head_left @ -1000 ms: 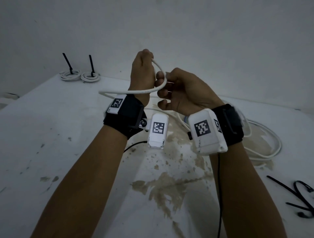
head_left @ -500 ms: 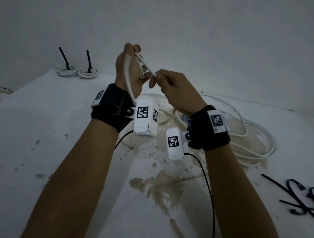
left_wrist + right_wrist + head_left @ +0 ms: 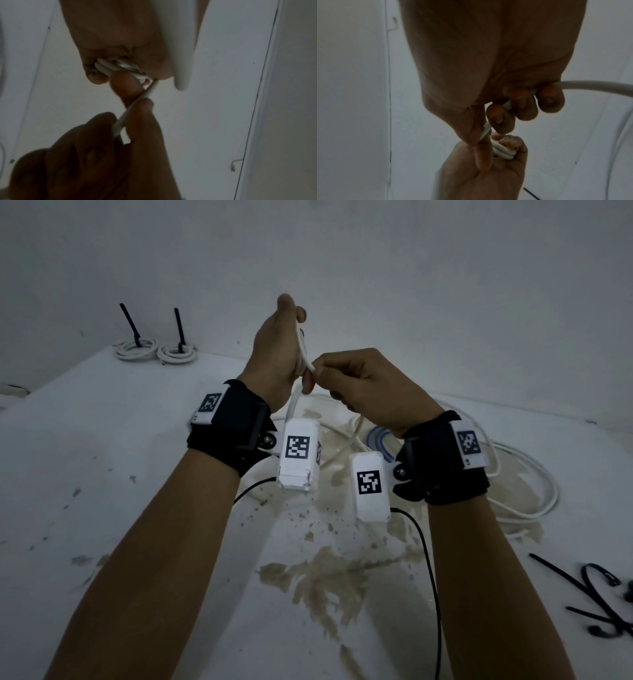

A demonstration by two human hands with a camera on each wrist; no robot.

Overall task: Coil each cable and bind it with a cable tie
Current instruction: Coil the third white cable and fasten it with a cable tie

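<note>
My left hand (image 3: 279, 350) is raised above the table and holds several loops of a white cable (image 3: 303, 349) gathered in its curled fingers; the bundled loops (image 3: 118, 67) show clearly in the left wrist view. My right hand (image 3: 346, 381) pinches the running strand (image 3: 132, 112) between thumb and fingers just below the left hand. In the right wrist view the strand (image 3: 486, 129) passes through the right fingers down to the coil (image 3: 502, 152) in the left palm. The rest of the cable (image 3: 534, 501) lies loose on the table at the right.
Two coiled white cables (image 3: 135, 350) (image 3: 178, 356) bound with upright black ties stand at the table's far left corner. Loose black cable ties (image 3: 599, 601) lie at the right edge. A bluish cable (image 3: 382, 438) shows behind my right wrist. The white tabletop (image 3: 102, 474) is stained brown in the middle.
The right hand has turned palm-down and slid along the strand towards the left hand, laying another loop into it. The left hand has turned and stays raised with the coil.
</note>
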